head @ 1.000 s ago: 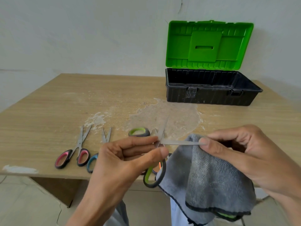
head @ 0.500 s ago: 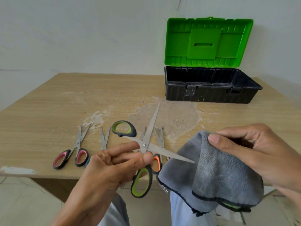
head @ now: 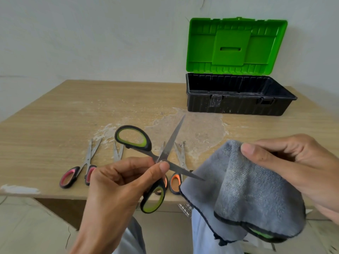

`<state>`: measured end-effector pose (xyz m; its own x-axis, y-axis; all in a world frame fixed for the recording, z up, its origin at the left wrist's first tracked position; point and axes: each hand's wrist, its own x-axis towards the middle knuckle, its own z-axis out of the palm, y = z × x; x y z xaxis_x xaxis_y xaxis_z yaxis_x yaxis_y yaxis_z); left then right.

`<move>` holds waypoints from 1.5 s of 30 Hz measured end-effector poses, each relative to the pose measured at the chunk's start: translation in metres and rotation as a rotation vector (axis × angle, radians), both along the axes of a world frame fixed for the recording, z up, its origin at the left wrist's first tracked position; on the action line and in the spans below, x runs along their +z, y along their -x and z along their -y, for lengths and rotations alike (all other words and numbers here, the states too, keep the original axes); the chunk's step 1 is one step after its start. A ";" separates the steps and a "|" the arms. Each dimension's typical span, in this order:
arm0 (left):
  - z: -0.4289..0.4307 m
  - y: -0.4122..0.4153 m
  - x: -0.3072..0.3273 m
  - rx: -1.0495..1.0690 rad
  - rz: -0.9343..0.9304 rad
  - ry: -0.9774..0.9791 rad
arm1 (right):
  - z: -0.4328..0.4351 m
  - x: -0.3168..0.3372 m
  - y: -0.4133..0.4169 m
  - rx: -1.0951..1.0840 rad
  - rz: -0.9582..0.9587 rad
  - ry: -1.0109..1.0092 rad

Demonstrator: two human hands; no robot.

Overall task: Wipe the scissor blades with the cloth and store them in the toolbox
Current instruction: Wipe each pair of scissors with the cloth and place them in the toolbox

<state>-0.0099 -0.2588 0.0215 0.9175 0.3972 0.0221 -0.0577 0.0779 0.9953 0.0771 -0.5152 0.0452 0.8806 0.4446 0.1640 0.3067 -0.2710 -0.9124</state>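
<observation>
— What has the left grip [head: 124, 182] got?

— It is closed on the green-handled scissors [head: 171, 142], with thumb and fingers pinching them at the pivot. They are held in the air over the near edge of the counter [head: 55, 125].

— How do they sit against that grip?

— They are spread wide, in an X. One handle loop stands up and to the left of the fingers, and the other hangs below the hand. One blade points away toward the toolbox [head: 236, 105]. The other points right, its tip at the edge of the cloth [head: 244, 195]. I cannot tell whether tip and cloth touch.

— And the right grip [head: 293, 167]?

— It is closed on the cloth, with the thumb on top of a fold and the fingers curled behind. The cloth is grey and fluffy with a dark hem and a green tag low down, and it drapes below the hand.

— How do the scissors look?

— They have dull steel blades and black handles lined in lime green.

— What lies further out?

— The pink-handled scissors [head: 80, 171] lie flat to the left and the orange-handled scissors [head: 175, 183] just behind the held pair. Between them show the blades of another pair [head: 118, 153]. The black toolbox sits far right, well apart, with its green lid [head: 236, 46] upright.
</observation>
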 end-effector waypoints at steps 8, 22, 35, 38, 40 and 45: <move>0.013 -0.004 0.011 0.071 0.102 -0.140 | -0.034 0.015 0.013 0.070 0.089 0.007; 0.008 -0.003 0.016 0.052 0.152 -0.192 | -0.045 0.017 0.026 -0.047 0.525 0.251; 0.006 -0.003 0.012 0.030 0.156 -0.005 | -0.061 0.011 0.022 0.194 0.015 0.234; 0.005 -0.002 0.016 -0.026 0.143 -0.038 | -0.058 0.014 0.018 0.240 -0.029 0.250; 0.002 -0.001 0.018 -0.059 0.135 -0.075 | -0.053 0.017 0.014 0.232 -0.029 0.268; 0.001 0.000 0.023 -0.067 0.154 -0.140 | -0.045 0.023 0.012 0.152 0.164 0.296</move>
